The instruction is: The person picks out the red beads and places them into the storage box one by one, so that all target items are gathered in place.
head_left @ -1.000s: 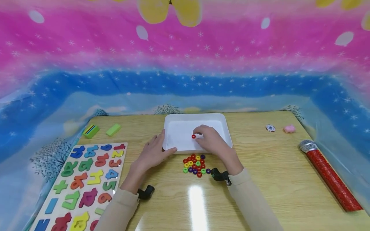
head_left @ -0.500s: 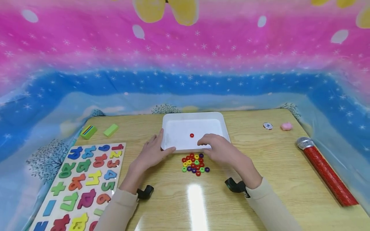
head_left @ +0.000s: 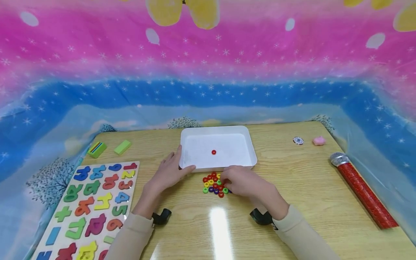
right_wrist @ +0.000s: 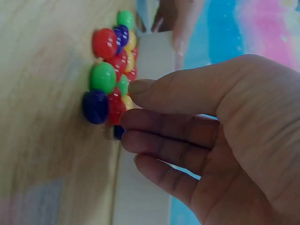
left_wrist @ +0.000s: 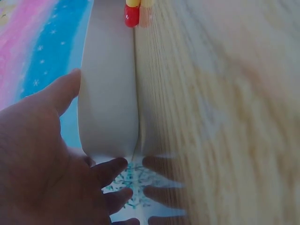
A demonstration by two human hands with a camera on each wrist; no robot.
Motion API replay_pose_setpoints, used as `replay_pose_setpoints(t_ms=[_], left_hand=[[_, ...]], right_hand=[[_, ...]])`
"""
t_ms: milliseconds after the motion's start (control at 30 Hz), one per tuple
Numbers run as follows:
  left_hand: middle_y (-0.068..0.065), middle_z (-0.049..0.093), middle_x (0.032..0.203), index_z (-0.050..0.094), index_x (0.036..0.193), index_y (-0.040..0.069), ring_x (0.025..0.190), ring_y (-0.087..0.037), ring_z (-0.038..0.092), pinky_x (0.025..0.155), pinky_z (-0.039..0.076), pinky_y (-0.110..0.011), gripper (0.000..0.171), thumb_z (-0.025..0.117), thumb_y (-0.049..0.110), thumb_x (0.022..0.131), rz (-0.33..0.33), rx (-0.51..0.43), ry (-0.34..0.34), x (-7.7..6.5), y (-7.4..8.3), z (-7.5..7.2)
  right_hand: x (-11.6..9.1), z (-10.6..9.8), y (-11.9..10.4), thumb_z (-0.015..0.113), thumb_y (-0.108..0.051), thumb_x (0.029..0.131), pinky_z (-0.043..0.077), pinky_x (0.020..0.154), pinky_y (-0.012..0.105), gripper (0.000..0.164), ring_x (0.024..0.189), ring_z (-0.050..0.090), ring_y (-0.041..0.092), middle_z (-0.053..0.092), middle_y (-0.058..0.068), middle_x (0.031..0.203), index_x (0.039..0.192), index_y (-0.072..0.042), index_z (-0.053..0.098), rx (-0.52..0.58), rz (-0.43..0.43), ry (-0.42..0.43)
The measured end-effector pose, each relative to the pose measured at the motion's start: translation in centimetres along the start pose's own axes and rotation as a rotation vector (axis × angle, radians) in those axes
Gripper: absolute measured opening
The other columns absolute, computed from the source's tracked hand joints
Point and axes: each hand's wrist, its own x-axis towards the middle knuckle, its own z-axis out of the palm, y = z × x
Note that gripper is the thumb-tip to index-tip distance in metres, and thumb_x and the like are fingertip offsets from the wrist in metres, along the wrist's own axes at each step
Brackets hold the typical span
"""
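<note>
A white tray stands on the table with one red bead in it. My left hand rests at its front left corner, fingers spread along the left side and thumb along the front rim. In the left wrist view the thumb lies against the tray wall. In front of the tray lies a cluster of red, yellow, green and purple ring beads. My right hand reaches over the cluster's right side, with the thumb and fingertips right at the beads in the right wrist view.
A number puzzle board lies at the left, with two green blocks behind it. At the right are a poker chip, a small pink object and a red toy microphone. A patterned cloth surrounds the table.
My right hand has let go of the red bead in the tray and moved back toward me over the bead cluster. The left hand stays at the tray corner.
</note>
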Motion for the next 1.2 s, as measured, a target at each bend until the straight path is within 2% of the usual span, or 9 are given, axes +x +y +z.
replay_pose_setpoints(t_ms=[300,700,900,1033,1200], left_hand=[[-0.005,0.012,0.157,-0.011,0.148,0.026,0.146,-0.030,0.005,0.114,0.008,-0.058,0.101,0.042,0.076,0.078,0.002,0.002,0.004,0.0,-0.1,0.0],[-0.005,0.012,0.157,-0.011,0.148,0.027,0.146,-0.029,0.005,0.115,0.007,-0.057,0.101,0.042,0.076,0.078,-0.010,-0.001,0.004,0.1,-0.3,0.1],[-0.006,0.011,0.157,-0.011,0.148,0.026,0.146,-0.029,0.006,0.114,0.011,-0.058,0.100,0.040,0.076,0.079,0.004,-0.010,-0.001,0.3,-0.3,0.1],[-0.006,0.010,0.157,-0.010,0.149,0.026,0.146,-0.029,0.007,0.114,0.011,-0.058,0.099,0.041,0.075,0.079,0.013,-0.031,-0.008,0.5,-0.2,0.2],[-0.007,0.008,0.158,-0.011,0.149,0.026,0.146,-0.030,0.006,0.114,0.011,-0.058,0.099,0.042,0.075,0.079,-0.007,-0.037,-0.012,0.4,-0.4,0.3]], right_hand=[[0.2,0.5,0.1,0.062,-0.014,0.085,0.042,0.064,0.020,0.010,0.070,0.049,0.006,0.057,-0.013,0.079,0.081,-0.022,0.067,-0.029,0.040,-0.024],[0.5,1.0,-0.1,0.061,-0.009,0.083,0.043,0.061,0.018,0.013,0.066,0.048,0.005,0.057,-0.010,0.077,0.080,-0.019,0.068,-0.091,0.016,0.028],[0.2,-0.1,-0.7,0.061,-0.009,0.083,0.041,0.060,0.019,0.010,0.066,0.046,0.007,0.057,-0.009,0.077,0.083,-0.018,0.067,-0.042,0.016,0.034],[0.1,-1.5,-0.8,0.064,-0.008,0.080,0.043,0.063,0.020,0.013,0.069,0.047,0.007,0.056,-0.010,0.078,0.088,-0.017,0.069,0.007,0.047,0.114],[1.2,-2.2,0.2,0.064,-0.008,0.082,0.047,0.068,0.023,0.013,0.074,0.053,0.009,0.060,-0.008,0.085,0.091,-0.014,0.071,0.033,0.064,0.237]])
